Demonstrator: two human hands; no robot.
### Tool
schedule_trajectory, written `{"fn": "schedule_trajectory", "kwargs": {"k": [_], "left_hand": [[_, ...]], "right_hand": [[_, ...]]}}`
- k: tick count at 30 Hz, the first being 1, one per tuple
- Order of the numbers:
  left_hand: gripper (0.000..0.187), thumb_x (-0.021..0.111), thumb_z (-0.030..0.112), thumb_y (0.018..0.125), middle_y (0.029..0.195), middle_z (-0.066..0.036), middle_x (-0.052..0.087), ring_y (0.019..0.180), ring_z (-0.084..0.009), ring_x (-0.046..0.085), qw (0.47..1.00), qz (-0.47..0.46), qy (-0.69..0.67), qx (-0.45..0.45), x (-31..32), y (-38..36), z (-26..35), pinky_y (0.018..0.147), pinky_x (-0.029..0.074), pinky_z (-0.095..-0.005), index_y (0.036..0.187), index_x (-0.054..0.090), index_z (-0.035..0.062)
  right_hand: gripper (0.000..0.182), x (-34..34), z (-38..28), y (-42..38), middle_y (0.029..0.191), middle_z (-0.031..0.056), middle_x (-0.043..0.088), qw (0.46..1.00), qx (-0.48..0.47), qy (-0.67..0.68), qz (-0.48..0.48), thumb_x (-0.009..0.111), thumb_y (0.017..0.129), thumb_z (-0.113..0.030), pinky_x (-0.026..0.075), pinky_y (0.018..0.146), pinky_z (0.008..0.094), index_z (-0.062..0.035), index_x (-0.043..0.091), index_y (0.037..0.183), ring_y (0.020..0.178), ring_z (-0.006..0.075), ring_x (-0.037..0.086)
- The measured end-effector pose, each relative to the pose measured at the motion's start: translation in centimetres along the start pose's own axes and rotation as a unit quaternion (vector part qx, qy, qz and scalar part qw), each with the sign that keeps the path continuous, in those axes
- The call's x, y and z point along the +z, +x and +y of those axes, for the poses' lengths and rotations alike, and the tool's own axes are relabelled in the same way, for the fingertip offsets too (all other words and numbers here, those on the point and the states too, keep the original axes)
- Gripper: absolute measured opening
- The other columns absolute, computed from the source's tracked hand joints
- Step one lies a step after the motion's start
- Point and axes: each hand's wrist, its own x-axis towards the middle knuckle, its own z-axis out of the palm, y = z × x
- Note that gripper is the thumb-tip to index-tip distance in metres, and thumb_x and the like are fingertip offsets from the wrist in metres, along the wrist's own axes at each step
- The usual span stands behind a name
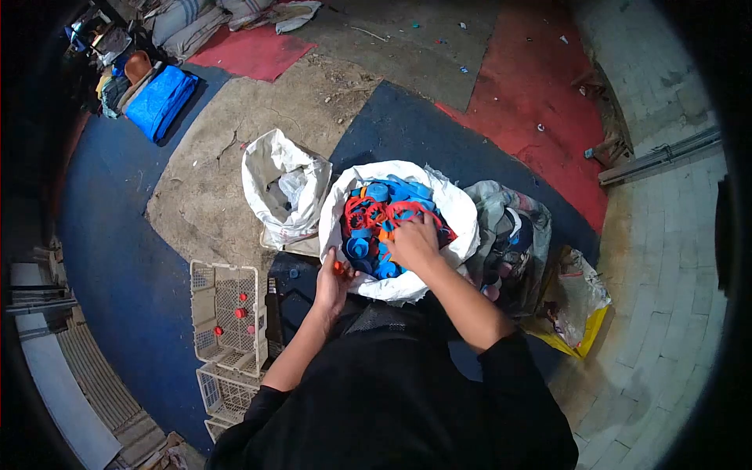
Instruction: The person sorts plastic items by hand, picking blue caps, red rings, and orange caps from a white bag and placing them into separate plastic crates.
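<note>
A white woven sack (pixel 462 215) with its rim rolled back stands in front of me, filled with blue, red and orange plastic caps and rings (pixel 378 192). My left hand (pixel 332 283) is at the sack's near left rim, its fingers closed around a red-orange bottle cap (pixel 338 267). Inside the opening, my right hand (pixel 415 243) reaches down onto the pile with fingers bent, close to red rings (pixel 403 210) and an orange piece (pixel 384 234). Whatever its fingertips pinch is hidden among the caps.
A smaller white sack (pixel 258 176) holding pale plastic stands at the left. Below it, a beige plastic crate (pixel 205 301) contains several red caps. On the right are a grey translucent bag (pixel 540 223) and a yellow-edged bag (pixel 580 341). A folded blue tarp (pixel 162 102) lies far left.
</note>
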Motion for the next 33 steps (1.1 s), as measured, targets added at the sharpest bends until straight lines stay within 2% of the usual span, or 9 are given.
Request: {"fn": "schedule_trajectory", "kwargs": {"k": [4,7,11,18,22,23,26,30,33], "left_hand": [[0.064,0.047,0.053,0.106,0.080,-0.001,0.046,0.074,-0.0171,0.049,1.000,-0.014,-0.011,-0.001,0.0,-0.4,0.9,0.080,0.048,-0.0389,0.152,0.034,0.0102],[0.068,0.043,0.057,0.106,0.080,-0.002,0.045,0.073,-0.0173,0.048,0.999,-0.032,-0.004,-0.003,-0.7,-0.1,1.6,0.081,0.048,-0.0391,0.153,0.032,0.0091],[0.069,0.040,0.057,0.107,0.078,-0.001,0.044,0.071,-0.0172,0.046,0.999,-0.033,-0.002,-0.005,-0.7,-0.4,2.0,0.081,0.048,-0.0399,0.154,0.031,0.0081],[0.073,0.041,0.058,0.106,0.077,-0.001,0.044,0.071,-0.0173,0.047,0.999,-0.030,-0.010,-0.007,-1.1,-0.4,1.8,0.082,0.047,-0.0388,0.159,0.026,0.0093],[0.076,0.041,0.059,0.106,0.077,-0.001,0.044,0.071,-0.0172,0.047,1.000,-0.028,-0.001,-0.008,-0.6,-0.5,2.0,0.082,0.047,-0.0381,0.160,0.025,0.0088],[0.077,0.041,0.060,0.106,0.078,-0.001,0.044,0.071,-0.0172,0.047,1.000,-0.028,0.000,-0.007,-0.7,-0.7,2.0,0.082,0.047,-0.0380,0.160,0.025,0.0086],[0.077,0.041,0.060,0.106,0.078,-0.001,0.044,0.072,-0.0171,0.047,0.999,-0.039,0.003,-0.005,-1.4,-0.2,1.7,0.082,0.047,-0.0376,0.161,0.023,0.0086],[0.078,0.040,0.060,0.106,0.077,-0.001,0.043,0.073,-0.0173,0.047,0.999,-0.050,-0.006,-0.006,-1.2,-0.2,1.8,0.082,0.047,-0.0374,0.161,0.022,0.0081],[0.072,0.039,0.059,0.107,0.077,-0.001,0.045,0.073,-0.0173,0.048,0.998,-0.057,-0.023,-0.008,-1.2,-0.1,1.9,0.082,0.048,-0.0369,0.157,0.030,0.0081]], "right_hand": [[0.023,5.5,-3.3,2.1,0.123,0.0071,0.063,0.969,-0.185,0.071,0.144,0.070,0.086,-0.025,0.044,0.093,0.0446,-0.0113,0.073,0.104,0.116,0.0261,0.057],[0.022,7.1,-3.1,2.0,0.119,0.0030,0.063,0.924,-0.338,0.046,0.175,0.070,0.082,-0.023,0.040,0.101,0.0468,-0.0106,0.076,0.100,0.117,0.0251,0.053],[0.019,6.5,-0.8,1.2,0.113,0.0039,0.067,0.947,-0.313,-0.019,0.070,0.066,0.083,-0.026,0.038,0.099,0.0458,-0.0130,0.080,0.078,0.112,0.0257,0.054],[0.019,3.6,-0.5,0.3,0.099,0.0092,0.069,0.978,-0.185,-0.056,0.078,0.065,0.083,-0.022,0.041,0.093,0.0451,-0.0089,0.079,0.081,0.102,0.0268,0.061],[0.021,8.6,-4.1,2.7,0.107,0.0126,0.067,0.911,-0.309,0.226,0.152,0.060,0.085,-0.015,0.047,0.095,0.0437,-0.0037,0.068,0.102,0.108,0.0296,0.063],[0.025,9.8,-4.6,3.4,0.111,0.0135,0.067,0.948,-0.238,0.205,0.047,0.059,0.084,-0.012,0.047,0.099,0.0449,-0.0015,0.068,0.106,0.113,0.0300,0.063],[0.027,12.3,-4.9,5.4,0.113,0.0138,0.068,0.963,-0.161,0.133,0.169,0.059,0.083,-0.010,0.048,0.098,0.0447,-0.0014,0.068,0.107,0.111,0.0304,0.064],[0.039,13.0,-3.7,6.7,0.127,0.0142,0.067,0.976,-0.121,0.086,0.158,0.058,0.087,-0.015,0.042,0.105,0.0427,0.0000,0.070,0.120,0.121,0.0289,0.059],[0.037,12.2,-3.7,7.2,0.115,0.0123,0.072,0.976,-0.087,0.010,0.199,0.069,0.083,-0.023,0.037,0.108,0.0474,-0.0038,0.072,0.115,0.115,0.0261,0.061]]}}
